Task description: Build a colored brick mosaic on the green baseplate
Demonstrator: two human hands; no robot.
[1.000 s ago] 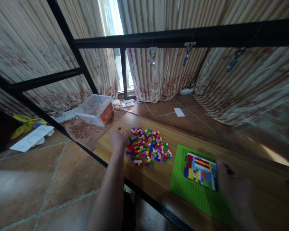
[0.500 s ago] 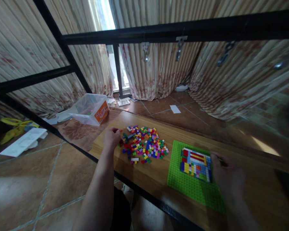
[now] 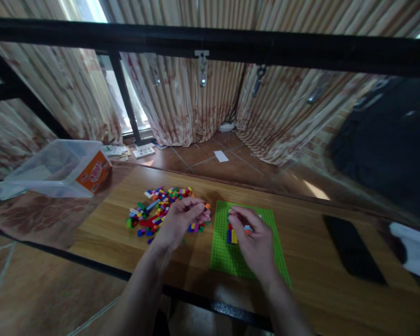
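My left hand is closed over the right side of a pile of small toy bricks. At its fingertips shows an orange toy brick, pinched by thumb and fingers. Over the green baseplate, my right hand has thumb and index finger drawn together near the left edge of the flat patch of joined bricks. Whatever lies between those fingertips is too small to make out. Most of the patch is hidden under the right hand; yellow and blue bricks show at its left side.
A clear plastic box with an orange label stands at the left beyond the wooden table. A black phone-like slab lies on the right, near a white object. Black metal bars cross above.
My view has turned right. The left hand has come from the pile's left edge to its right side, close to the baseplate. The right hand has moved from the patch's right edge over it.
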